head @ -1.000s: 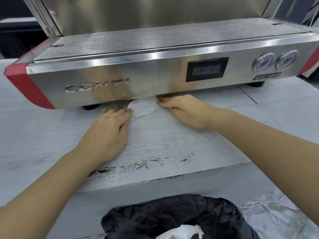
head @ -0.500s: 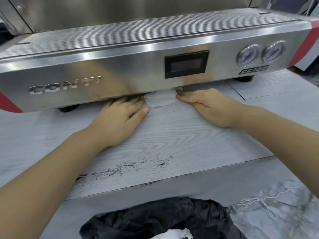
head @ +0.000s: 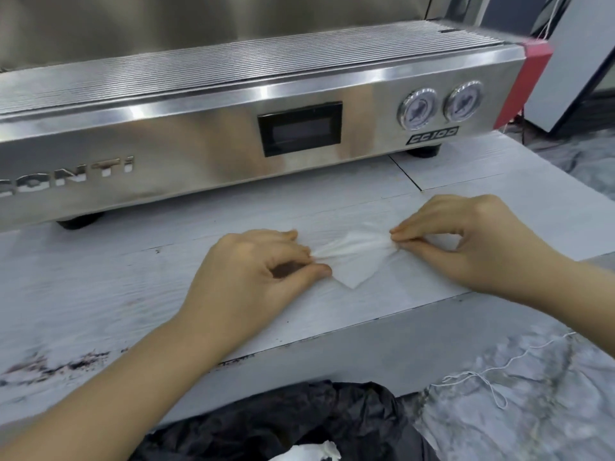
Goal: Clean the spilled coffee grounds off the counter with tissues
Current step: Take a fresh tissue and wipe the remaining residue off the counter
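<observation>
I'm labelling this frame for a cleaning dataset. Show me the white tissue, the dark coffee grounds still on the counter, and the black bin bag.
White tissue point(head: 352, 257): head view, its stretched middle between both hands.
Dark coffee grounds point(head: 71, 362): head view, smear near the counter's front edge.
Black bin bag point(head: 299, 417): head view, crumpled upper fold.

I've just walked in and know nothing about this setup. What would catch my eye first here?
Two bare hands pinch a white tissue between them on the pale counter: the left hand at one end, the right hand at the other. Behind them stands a big steel espresso machine with two round gauges. Dark coffee grounds streak the counter's near left edge, above a black bin bag.
</observation>
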The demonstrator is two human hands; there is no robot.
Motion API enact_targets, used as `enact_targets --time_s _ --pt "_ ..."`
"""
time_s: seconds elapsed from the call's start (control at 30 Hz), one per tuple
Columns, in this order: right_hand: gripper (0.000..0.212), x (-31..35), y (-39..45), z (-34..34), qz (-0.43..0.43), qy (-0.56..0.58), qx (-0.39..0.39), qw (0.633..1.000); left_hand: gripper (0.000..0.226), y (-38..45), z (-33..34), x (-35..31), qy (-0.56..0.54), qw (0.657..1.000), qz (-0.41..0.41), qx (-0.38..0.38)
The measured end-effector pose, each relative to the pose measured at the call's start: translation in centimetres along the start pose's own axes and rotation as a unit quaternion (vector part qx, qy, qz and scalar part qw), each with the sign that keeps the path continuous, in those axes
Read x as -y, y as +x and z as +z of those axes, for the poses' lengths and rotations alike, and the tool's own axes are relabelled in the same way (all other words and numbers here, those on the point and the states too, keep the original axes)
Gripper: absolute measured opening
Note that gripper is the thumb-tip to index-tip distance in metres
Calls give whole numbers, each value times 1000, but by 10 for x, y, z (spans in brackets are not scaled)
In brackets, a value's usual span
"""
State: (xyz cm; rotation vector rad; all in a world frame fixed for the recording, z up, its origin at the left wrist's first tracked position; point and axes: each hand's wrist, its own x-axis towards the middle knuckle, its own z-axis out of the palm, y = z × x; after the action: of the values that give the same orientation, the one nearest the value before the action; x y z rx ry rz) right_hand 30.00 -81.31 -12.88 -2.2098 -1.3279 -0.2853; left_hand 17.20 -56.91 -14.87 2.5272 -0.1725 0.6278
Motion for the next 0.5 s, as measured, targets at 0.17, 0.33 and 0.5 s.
enact_targets --time_s 0.17,0.33,0.5 --pt "19 -3 7 5 21 33 -22 999 22 20 11 -5 -14 999 -30 34" --pt "22 -24 42 21 -7 28 -90 995 16 43 18 2 107 994 4 -25" --pt "37 -44 74 42 -1 5 126 992 30 52 32 9 203 975 -87 25"
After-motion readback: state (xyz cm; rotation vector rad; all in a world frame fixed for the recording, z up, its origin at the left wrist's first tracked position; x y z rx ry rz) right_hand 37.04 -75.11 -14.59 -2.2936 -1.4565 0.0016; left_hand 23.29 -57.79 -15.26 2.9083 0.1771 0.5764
